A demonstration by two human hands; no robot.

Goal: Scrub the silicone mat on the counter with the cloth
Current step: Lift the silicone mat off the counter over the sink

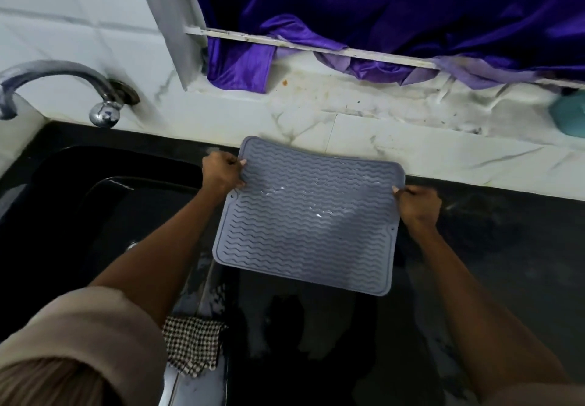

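Observation:
A grey silicone mat (308, 215) with wavy ridges hangs above the dark counter (493, 247), held up by its two upper side edges and glistening wet near its middle. My left hand (221, 171) pinches its upper left edge. My right hand (416, 204) pinches its right edge. A brown-and-white checkered cloth (193, 344) lies on the counter near the front, beside the sink, touched by neither hand.
A black sink (79, 203) fills the left side, with a chrome tap (63, 79) on the tiled wall above it. Purple curtain fabric (395, 10) hangs over the white ledge at the back. A teal object (569, 114) sits at the far right.

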